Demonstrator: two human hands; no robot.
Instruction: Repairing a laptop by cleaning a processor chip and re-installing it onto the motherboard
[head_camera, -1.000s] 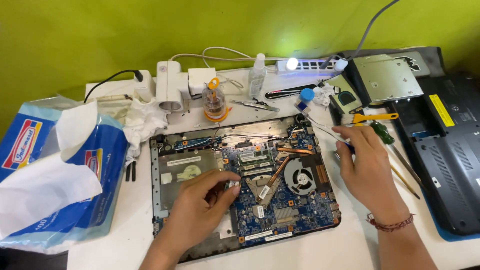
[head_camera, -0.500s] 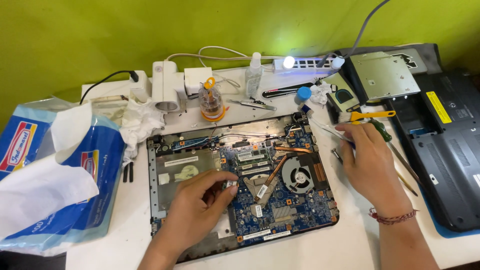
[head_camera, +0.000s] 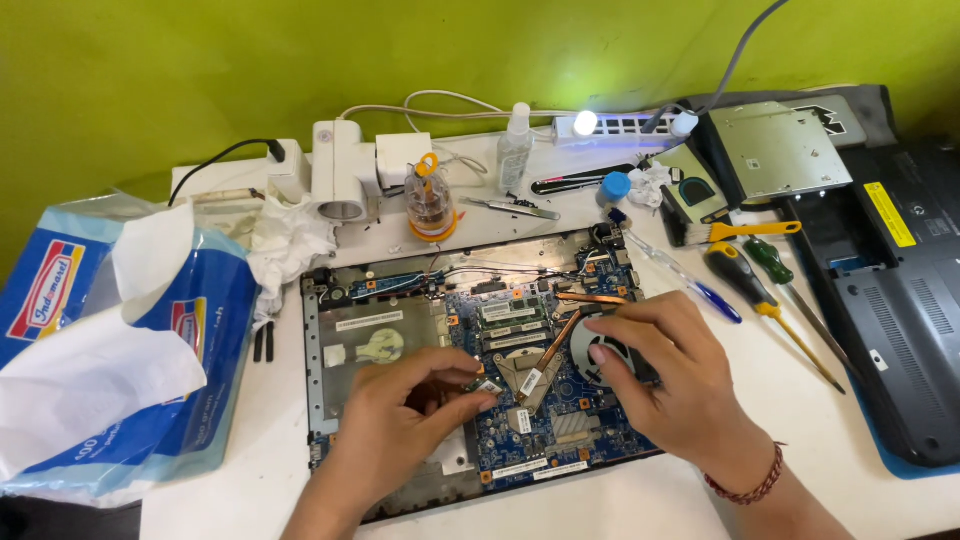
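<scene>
The left hand (head_camera: 400, 420) rests on the opened laptop base with its blue circuit board (head_camera: 560, 420), fingertips pinched together on a small part at the board's middle, while the right hand (head_camera: 670, 385) lies curled over the round black cooling fan (head_camera: 597, 345), thumb and fingers touching it. The laptop base lies on the white table (head_camera: 270, 430). A blue tissue pack (head_camera: 130, 340) sits to the left, and yellow-handled and green-handled screwdrivers (head_camera: 745, 280) lie to the right beside a dark laptop cover (head_camera: 900, 330).

I work at an electronics repair bench: an opened laptop (head_camera: 470, 350), screwdrivers (head_camera: 760, 290), a brush (head_camera: 740, 232) around me.
</scene>
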